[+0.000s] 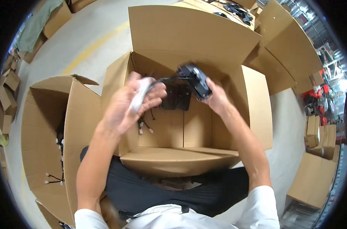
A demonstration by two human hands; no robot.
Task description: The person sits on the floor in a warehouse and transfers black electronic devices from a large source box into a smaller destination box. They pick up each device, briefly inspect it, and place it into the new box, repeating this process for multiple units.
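In my right hand (218, 98) is a black box-shaped electronic unit (196, 81), gripped by its near end over the open cardboard box (198, 131). A black cable (167, 79) runs from the unit toward my left hand (152, 95). That hand has its palm turned up and its fingers curled round a white strip-like piece (141, 94), blurred by motion, at the cable's end. Below, inside the box, stand more black units (176, 97). Thin dark cables with white connectors (146, 128) hang at the box's left side.
A second open box (80, 133) at my left holds black cables with white plugs (55, 178). The front box's tall far flap (192, 32) stands up. Behind it, a table (198, 4) carries black cables. Another open carton (292, 42) stands far right.
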